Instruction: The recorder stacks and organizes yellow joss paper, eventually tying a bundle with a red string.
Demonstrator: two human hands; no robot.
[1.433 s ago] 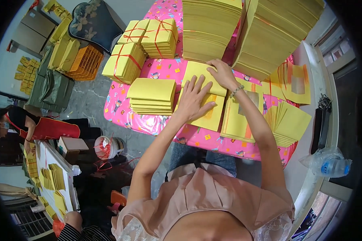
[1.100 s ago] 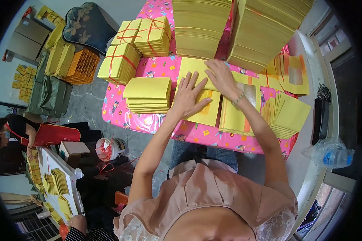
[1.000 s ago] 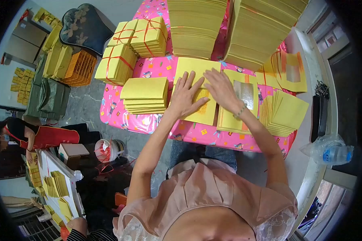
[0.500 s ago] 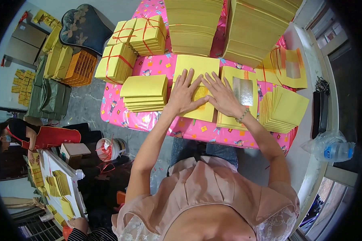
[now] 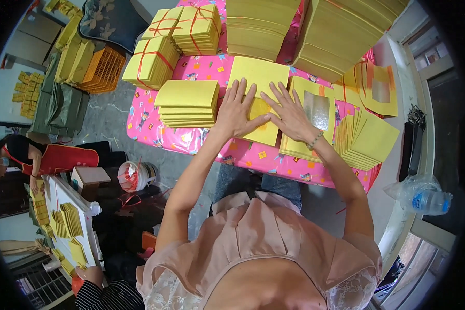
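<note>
Taking the hands as the dial's centre, the left hand (image 5: 235,111) and right hand (image 5: 290,114) lie palm-down with fingers spread, pinching nothing. Between and beneath them is the creased yellow sheet (image 5: 258,68) on the pink-covered worktop (image 5: 245,153); its orange patch (image 5: 257,109) shows between the thumbs, whose tips nearly meet. In the earliest frame the right hand reached to the sheet's far edge at 12 o'clock; it has since slid back beside the left, which stays at the near-left side. The sheet now appears held flat from both sides, its far part uncovered.

Next out, the folded yellow stack (image 5: 187,103) sits at 9 o'clock, windowed sheets (image 5: 323,93) at 3, partly under the right hand. Farther, red-tied bundles (image 5: 149,62) stand towards 10, a tall yellow stack (image 5: 261,33) at 12.
</note>
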